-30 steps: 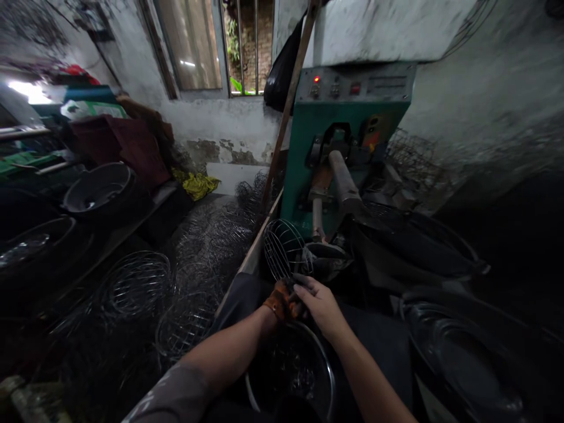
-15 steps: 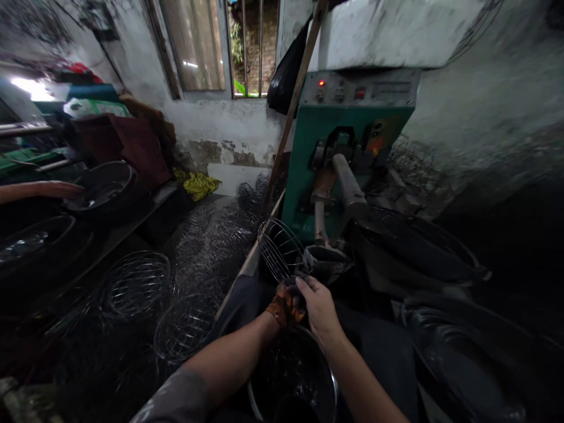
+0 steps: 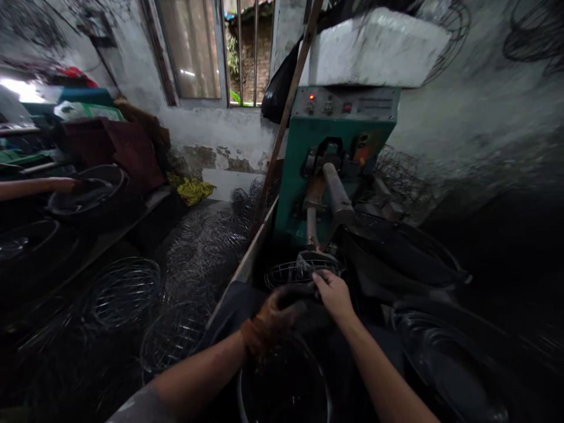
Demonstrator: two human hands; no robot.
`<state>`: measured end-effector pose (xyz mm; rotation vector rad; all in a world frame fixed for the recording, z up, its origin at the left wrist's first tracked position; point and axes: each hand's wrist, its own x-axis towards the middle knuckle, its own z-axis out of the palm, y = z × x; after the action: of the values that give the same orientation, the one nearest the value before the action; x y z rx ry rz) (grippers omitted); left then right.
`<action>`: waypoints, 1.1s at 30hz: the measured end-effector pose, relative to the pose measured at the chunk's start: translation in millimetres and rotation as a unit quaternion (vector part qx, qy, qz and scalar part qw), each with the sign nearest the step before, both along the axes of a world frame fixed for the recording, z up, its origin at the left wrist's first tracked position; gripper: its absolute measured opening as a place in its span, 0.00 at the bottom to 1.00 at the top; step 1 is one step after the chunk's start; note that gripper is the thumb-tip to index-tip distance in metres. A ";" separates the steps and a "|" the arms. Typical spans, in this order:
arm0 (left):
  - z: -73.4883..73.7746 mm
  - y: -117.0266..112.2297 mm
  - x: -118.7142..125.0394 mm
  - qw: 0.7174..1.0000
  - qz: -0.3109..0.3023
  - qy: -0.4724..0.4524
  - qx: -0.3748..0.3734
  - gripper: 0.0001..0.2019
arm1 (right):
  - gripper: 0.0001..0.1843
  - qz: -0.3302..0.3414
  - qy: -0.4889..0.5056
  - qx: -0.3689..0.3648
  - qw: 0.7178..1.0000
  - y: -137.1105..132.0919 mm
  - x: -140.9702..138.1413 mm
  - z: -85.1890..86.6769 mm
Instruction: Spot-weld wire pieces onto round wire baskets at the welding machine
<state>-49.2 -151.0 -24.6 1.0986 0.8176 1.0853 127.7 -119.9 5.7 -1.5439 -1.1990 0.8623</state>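
A round wire rack (image 3: 282,273) lies nearly flat at the lower electrode arm (image 3: 311,226) of a green welding machine (image 3: 293,170). Bare, my right hand (image 3: 335,296) pinches the rack's near side between thumb and fingertips. My left hand (image 3: 279,314) wears an orange-brown glove with dark, dirty fingers. Its fingers are curved and apart, somewhat blurred, and I see nothing held in them. Below it, a dark round tub (image 3: 328,393) with a shiny rim stands between my legs; small glinting pieces inside are hard to make out.
Tangled wire racks (image 3: 207,241) heap on the floor at the left, beside a wooden board (image 3: 247,261). Large dark basins (image 3: 458,267) stand at the right. A co-worker's hand (image 3: 66,185) reaches into a black tub (image 3: 118,176) at far left. A pole leans by the machine.
The rack has tipped from upright to nearly flat by the electrode. My left hand has come away from it, down and left. My right hand stays on it, and the view has shifted slightly.
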 end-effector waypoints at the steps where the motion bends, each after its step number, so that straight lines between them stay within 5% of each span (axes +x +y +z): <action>1: 0.1 6.9 -7.9 0.994 0.043 0.074 0.075 0.22 | 0.25 0.003 -0.028 0.008 1.000 0.6 5.7 -3.0; 4: -8.2 33.4 -27.6 0.902 0.168 0.287 0.275 0.34 | 0.26 -0.010 -0.042 0.014 0.999 5.6 19.8 -10.2; 6: -18.7 52.1 -32.1 0.851 0.190 0.358 0.333 0.43 | 0.27 -0.028 -0.019 0.015 0.999 11.2 26.2 -13.9; 8: -29.6 70.8 -29.0 0.830 0.180 0.389 0.357 0.48 | 0.28 -0.040 0.004 0.017 0.999 17.5 30.3 -16.7; 15: -52.0 115.2 2.9 0.851 0.131 0.401 0.312 0.42 | 0.25 -0.071 -0.019 0.039 0.997 29.8 36.7 -15.1; 21: -54.7 114.8 10.2 0.860 0.137 0.386 0.304 0.41 | 0.24 -0.092 -0.015 0.038 0.995 32.4 39.9 -11.5; 33: -52.1 115.2 0.1 0.829 0.128 0.414 0.354 0.42 | 0.22 -0.089 -0.029 0.027 0.995 35.8 40.4 -12.8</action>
<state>-49.1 -35.9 -76.8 2.2338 1.3083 1.1605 168.1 -84.1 -7.2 -1.6137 -1.0973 0.6677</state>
